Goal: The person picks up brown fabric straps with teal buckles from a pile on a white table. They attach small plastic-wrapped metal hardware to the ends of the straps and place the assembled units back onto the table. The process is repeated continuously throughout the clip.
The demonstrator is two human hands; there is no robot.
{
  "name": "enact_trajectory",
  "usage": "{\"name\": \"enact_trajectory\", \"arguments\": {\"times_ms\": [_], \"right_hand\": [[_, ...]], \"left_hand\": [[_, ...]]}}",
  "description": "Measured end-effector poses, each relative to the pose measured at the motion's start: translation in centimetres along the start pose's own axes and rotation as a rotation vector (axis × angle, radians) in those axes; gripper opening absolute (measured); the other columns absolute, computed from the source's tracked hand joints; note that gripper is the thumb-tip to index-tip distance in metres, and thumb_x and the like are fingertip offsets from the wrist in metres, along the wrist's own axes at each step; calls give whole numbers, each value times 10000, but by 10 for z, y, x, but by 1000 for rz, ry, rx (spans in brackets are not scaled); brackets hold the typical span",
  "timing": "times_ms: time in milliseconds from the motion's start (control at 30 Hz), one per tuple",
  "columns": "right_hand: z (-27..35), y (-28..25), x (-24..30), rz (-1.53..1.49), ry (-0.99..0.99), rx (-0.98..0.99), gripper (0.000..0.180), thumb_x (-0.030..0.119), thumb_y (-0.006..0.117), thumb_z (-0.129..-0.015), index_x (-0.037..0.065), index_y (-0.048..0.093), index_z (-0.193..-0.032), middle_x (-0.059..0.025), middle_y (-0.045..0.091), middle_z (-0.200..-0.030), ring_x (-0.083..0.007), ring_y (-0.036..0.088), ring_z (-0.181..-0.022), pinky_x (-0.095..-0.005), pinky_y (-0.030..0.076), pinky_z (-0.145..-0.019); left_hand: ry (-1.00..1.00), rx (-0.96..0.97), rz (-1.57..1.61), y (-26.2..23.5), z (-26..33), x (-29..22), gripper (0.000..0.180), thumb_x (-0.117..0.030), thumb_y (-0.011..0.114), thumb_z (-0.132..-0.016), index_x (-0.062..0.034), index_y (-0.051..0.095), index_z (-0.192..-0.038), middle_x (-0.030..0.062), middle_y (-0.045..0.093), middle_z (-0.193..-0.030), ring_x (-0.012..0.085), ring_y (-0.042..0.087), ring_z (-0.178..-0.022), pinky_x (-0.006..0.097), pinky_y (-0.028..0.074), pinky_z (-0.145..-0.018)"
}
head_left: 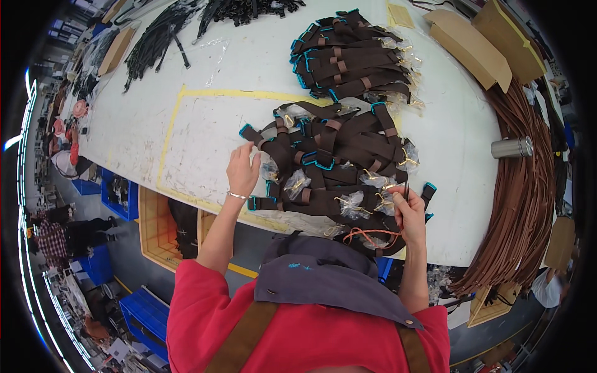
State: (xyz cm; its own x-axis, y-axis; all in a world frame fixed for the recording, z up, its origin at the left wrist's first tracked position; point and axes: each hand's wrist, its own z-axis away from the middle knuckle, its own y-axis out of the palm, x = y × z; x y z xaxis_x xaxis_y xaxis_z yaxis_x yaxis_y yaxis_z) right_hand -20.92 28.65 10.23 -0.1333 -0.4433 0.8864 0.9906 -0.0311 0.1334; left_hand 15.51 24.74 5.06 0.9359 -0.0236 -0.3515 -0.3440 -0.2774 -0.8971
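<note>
A heap of dark brown straps (336, 161) with teal ends and small plastic-bagged metal clips lies on the white table (205, 130) in front of me. My left hand (242, 168) rests with fingers spread at the heap's left edge, touching a strap end. My right hand (407, 214) is at the heap's right front corner, pinching a thin dark tool that points up; I cannot tell what kind. An orange cord (367, 235) loops just left of that hand.
A second neat pile of the same straps (351, 59) lies farther back. A long bundle of brown leather strips (522, 186) curves along the right edge beside a steel cup (511, 147). Cardboard boxes (472, 43) stand at back right; black straps (155, 37) at back left.
</note>
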Motion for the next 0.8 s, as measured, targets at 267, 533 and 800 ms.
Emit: {"name": "enact_trajectory", "arguments": {"times_ms": [267, 533, 800], "right_hand": [[1, 28, 3, 139, 28, 140, 161, 142, 528, -836, 16, 578, -923, 59, 428, -543, 3, 351, -419, -147, 258, -361], [-18, 91, 29, 132, -19, 475, 313, 283, 403, -903, 24, 503, -1049, 42, 423, -651, -11, 344, -480, -177, 271, -424], [-104, 207, 16, 273, 205, 780, 415, 360, 356, -872, -1, 523, -991, -63, 554, -954, -46, 361, -441, -184, 269, -379]], "left_hand": [[855, 281, -175, -5, -27, -15, 254, 6, 527, -636, -77, 556, -874, 79, 572, -806, 230, 553, -842, 419, 304, -934], [274, 301, 389, -89, -38, -20, 287, 88, 510, -653, -18, 503, -920, 107, 530, -826, 309, 556, -720, 323, 445, -670], [-189, 510, 1092, -85, -1, -16, 240, 55, 474, -744, -13, 513, -970, 45, 555, -890, 108, 534, -829, 227, 429, -748]]}}
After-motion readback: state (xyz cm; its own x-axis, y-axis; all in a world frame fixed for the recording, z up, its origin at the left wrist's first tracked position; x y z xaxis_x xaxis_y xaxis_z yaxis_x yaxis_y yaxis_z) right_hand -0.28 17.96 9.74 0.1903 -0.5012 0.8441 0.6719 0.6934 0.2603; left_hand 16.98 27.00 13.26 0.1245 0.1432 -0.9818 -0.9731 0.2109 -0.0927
